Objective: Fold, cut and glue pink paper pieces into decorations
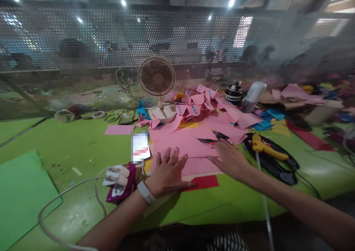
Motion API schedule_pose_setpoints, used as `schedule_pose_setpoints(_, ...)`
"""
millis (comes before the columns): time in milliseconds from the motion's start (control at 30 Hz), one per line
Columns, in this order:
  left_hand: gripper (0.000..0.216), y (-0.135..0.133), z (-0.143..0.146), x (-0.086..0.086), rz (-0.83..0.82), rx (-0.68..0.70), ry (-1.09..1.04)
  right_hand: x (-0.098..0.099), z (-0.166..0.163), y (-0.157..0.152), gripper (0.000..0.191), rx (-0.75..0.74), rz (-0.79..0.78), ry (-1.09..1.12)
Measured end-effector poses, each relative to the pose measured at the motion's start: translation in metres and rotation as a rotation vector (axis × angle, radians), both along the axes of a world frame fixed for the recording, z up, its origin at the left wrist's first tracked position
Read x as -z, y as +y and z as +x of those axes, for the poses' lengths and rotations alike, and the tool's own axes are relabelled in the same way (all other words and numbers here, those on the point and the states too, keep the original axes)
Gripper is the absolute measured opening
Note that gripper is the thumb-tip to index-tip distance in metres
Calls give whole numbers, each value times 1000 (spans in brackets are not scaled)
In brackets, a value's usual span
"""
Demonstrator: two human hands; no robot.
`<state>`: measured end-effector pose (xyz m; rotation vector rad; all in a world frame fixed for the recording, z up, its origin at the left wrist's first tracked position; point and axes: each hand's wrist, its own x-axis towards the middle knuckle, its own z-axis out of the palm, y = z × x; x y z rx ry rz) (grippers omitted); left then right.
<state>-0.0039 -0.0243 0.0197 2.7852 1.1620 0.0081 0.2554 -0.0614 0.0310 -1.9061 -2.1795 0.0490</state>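
Observation:
My left hand (169, 173) lies flat with fingers spread over a sheet of pink paper (199, 147). Its thumb reaches onto a red paper strip (206, 183) at the near edge. On the right side of the same pink sheet rests my right hand (231, 160), thumb held apart from the fingers. Its fingertips lie at a pair of scissors (205, 141) with dark blades and a bit of orange; whether they touch is unclear. A dark slim tool (220, 135) lies just beyond. A crease or edge runs across the pink paper between my hands.
Left of the paper are a phone (141, 147) and white plugs (118, 175) on a purple object. A yellow glue gun (269, 149) rests on a black tray (288, 175) at right. Behind stand a fan (156, 77), folded pink pieces (194, 103) and tape rolls (65, 116).

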Motion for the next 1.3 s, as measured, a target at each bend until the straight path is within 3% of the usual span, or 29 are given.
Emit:
schedule_pose_setpoints(33, 93, 0, 0, 0, 9, 3, 1, -9, -8, 13, 37, 13, -66, 103)
schedule_pose_setpoints(133, 94, 2, -1, 4, 30, 9, 6, -22, -28, 52, 37, -84, -646, 452)
schedule_pose_setpoints(167, 95, 3, -1, 5, 29, 6, 10, -21, -32, 63, 36, -98, -750, 488)
schedule_pose_setpoints(333, 97, 4, 0, 4, -11, 5, 26, 0, -37, 95, 31, -110, -992, 550)
schedule_pose_setpoints(533, 95, 4, 0, 0, 3, 5, 33, 11, -20, 94, 32, -82, -1030, 609)
schedule_pose_setpoints(767, 95, 4, 2, 1, 23, 3, 18, 16, 41, 73, 37, 58, -1015, 593)
schedule_pose_setpoints(967, 95, 4, 5, -10, -18, -13, 42, -2, 83, 48, 36, 164, -925, 548)
schedule_pose_setpoints(1133, 87, 3, 12, -6, -9, 4, 54, -20, 64, 46, 31, 83, -791, 606)
schedule_pose_setpoints(1300, 79, 1, 24, -6, -11, 31, 27, -7, 21, 60, 30, -28, -757, 644)
